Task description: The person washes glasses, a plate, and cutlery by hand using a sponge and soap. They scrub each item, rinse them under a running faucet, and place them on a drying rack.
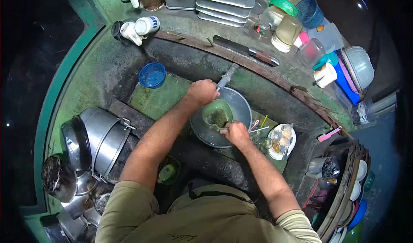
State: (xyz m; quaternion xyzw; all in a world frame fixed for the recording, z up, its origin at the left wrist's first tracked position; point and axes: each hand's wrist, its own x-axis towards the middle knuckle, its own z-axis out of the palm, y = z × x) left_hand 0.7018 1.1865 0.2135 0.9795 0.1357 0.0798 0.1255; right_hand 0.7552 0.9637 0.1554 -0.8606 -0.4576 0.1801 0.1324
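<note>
My left hand (204, 92) is closed at the end of a grey pipe tap (225, 78) that comes out of the wall; its fingertips are partly hidden. Under the tap, a light green bowl (214, 108) is tilted, with greenish bits and some liquid inside. My right hand (236, 134) grips this bowl at its near right edge. Both are over a wide metal basin (241, 106). Right of my right hand, a white plate (276, 155) holds food scraps and a spoon, with a clear glass (266, 145) at its left side.
A blue plastic basket (152, 75) sits at the sink's far left. A large knife (245, 50) lies on the ledge, near jars and stacked metal tins (226, 4). Metal pots (103, 135) crowd the left, and a dish rack (344, 191) stands at right.
</note>
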